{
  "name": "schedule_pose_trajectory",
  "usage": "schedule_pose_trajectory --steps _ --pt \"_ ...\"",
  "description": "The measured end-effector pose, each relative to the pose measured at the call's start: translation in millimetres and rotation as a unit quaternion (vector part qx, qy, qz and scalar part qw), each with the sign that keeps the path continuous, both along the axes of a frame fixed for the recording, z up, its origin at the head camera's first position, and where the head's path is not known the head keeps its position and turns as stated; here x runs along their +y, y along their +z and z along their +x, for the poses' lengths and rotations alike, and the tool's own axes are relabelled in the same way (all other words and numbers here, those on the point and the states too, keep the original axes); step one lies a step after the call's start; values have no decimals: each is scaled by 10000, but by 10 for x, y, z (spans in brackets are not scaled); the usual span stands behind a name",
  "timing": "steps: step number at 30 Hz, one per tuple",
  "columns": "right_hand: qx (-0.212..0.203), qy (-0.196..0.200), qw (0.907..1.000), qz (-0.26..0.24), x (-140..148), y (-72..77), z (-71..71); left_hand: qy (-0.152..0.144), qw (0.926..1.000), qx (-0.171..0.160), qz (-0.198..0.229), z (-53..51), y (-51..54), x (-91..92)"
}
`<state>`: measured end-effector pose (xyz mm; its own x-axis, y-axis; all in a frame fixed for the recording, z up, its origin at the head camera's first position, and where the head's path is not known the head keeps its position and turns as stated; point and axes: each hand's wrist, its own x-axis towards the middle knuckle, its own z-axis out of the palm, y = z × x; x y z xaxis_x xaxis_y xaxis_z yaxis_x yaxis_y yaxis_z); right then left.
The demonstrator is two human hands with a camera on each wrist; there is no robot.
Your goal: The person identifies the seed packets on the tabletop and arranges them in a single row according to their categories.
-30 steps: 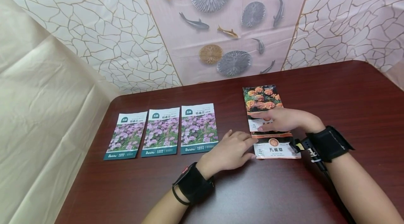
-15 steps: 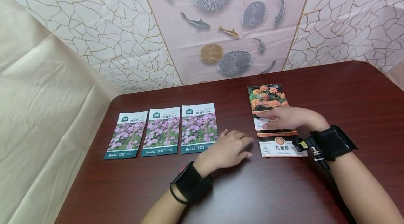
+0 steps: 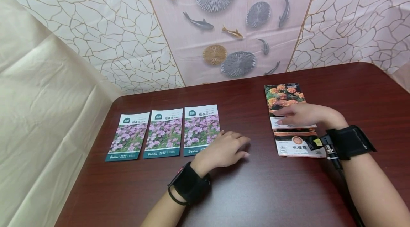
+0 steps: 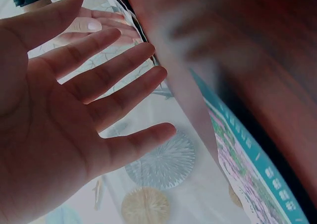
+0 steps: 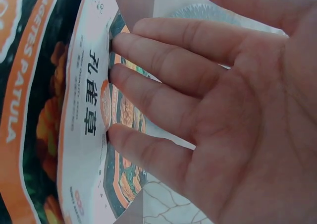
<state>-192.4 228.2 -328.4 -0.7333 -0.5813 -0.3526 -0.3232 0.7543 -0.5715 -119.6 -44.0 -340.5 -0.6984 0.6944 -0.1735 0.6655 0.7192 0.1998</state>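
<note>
Two orange-flower seed packets lie on the right of the table, the upper one (image 3: pixel 283 95) overlapping the top of the lower one (image 3: pixel 296 150). My right hand (image 3: pixel 312 116) rests its fingertips on the upper packet; in the right wrist view its fingers (image 5: pixel 158 100) are extended against the packets, and nothing is gripped. My left hand (image 3: pixel 222 148) is over the table beside the nearest purple-flower packet (image 3: pixel 201 125), covering its lower right corner. Its fingers (image 4: pixel 124 95) are spread and hold nothing in the left wrist view.
Two more purple-flower packets, a middle one (image 3: pixel 163 132) and a leftmost one (image 3: pixel 128 138), stand in a row on the dark red table (image 3: pixel 250 198). A patterned cloth (image 3: pixel 230 24) hangs behind the table. A cable (image 3: pixel 344 184) trails from the right wrist.
My right hand has slid both orange-flower packets to the right across the table. My left hand has drawn away from them to the left, toward the purple-flower packets.
</note>
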Motion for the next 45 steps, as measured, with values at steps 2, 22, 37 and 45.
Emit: schedule_pose_trajectory --steps 2,22,37,45 --pt "9 -7 10000 -20 23 -3 -3 39 10000 -9 14 -14 4 -22" --pt "1540 -1193 9808 -40 128 77 -43 194 9998 31 -74 -54 37 -126" --pt "1292 -2599 9567 239 339 35 -76 -143 9998 -18 111 14 67 -79" --pt "837 -2847 9520 753 444 -39 -88 -521 9982 197 217 88 51 -8"
